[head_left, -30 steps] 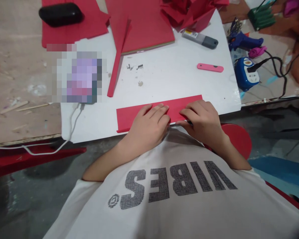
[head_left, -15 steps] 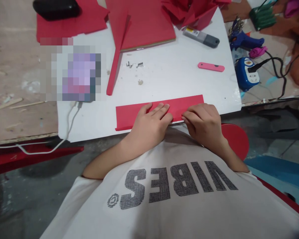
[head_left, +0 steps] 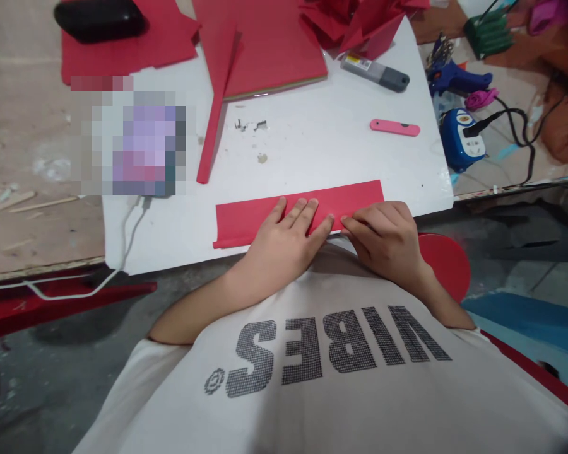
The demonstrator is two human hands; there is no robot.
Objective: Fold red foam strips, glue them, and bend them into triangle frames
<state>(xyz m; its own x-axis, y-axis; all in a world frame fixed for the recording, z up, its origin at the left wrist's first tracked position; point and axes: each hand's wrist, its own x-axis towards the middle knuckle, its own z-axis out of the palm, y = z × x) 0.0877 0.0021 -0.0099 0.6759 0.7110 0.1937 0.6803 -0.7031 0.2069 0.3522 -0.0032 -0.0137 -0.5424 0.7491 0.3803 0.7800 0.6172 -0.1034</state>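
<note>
A strip of red paper (head_left: 246, 217) lies along the front edge of a white board (head_left: 307, 148), its near edge folded over in a narrow band. My left hand (head_left: 286, 236) rests flat on the paper's middle, fingers stretched out and the thumb pointing right. Further right, my right hand (head_left: 385, 233) has its fingers curled and pinches the near edge of the same paper. The far right end of the strip is partly covered by that hand. Beyond the strip, a long folded red paper piece (head_left: 215, 116) leans against a red stack of sheets (head_left: 265, 47).
A pink folding cutter (head_left: 395, 128) and a grey utility knife (head_left: 375, 73) lie to the right. At left is a blurred-out phone-like item (head_left: 144, 148) with a white cable. A blue power socket (head_left: 462, 140) and a blue glue gun (head_left: 461, 77) sit beyond the board's right edge.
My left thumb has stretched out to the right along the paper's fold. My right fingers stay at the near edge with a slight shift. The whole view has moved a little.
</note>
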